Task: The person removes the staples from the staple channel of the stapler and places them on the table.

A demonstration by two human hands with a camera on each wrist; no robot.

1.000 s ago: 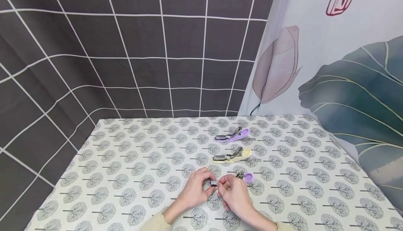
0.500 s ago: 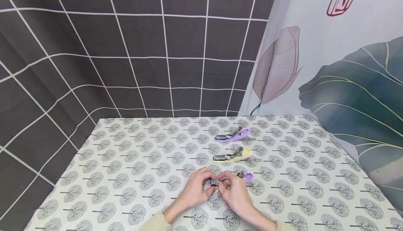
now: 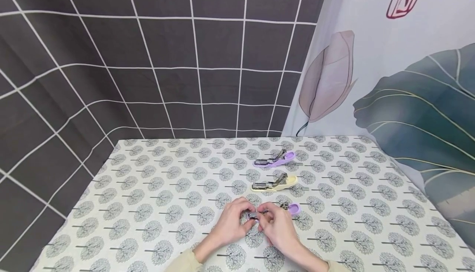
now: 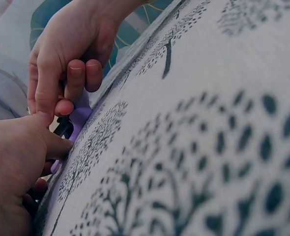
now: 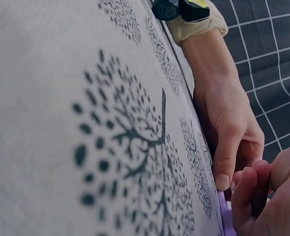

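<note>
A small purple stapler (image 3: 295,209) lies on the patterned cloth, partly hidden by the hands. My left hand (image 3: 234,219) grips its front end between thumb and fingers, around the metal magazine (image 3: 253,215). Thumb and index finger of my right hand (image 3: 276,222) pinch at the metal part close to the left fingertips; I cannot tell if a smaller piece is between them. In the left wrist view, purple plastic (image 4: 80,117) shows below the right hand (image 4: 66,54). The right wrist view has the purple body (image 5: 227,216) under the left thumb (image 5: 223,179).
Beyond the hands lie a cream stapler (image 3: 274,184) and another purple stapler (image 3: 274,160), both with their metal arms raised. A thin grey strip (image 3: 303,188) rests beside the cream one. Dark gridded cloth (image 3: 219,82) hangs behind the table.
The right fingertips shift slightly over the metal part, and the index finger lifts a little. The left hand keeps its grip; the two far staplers stay put.
</note>
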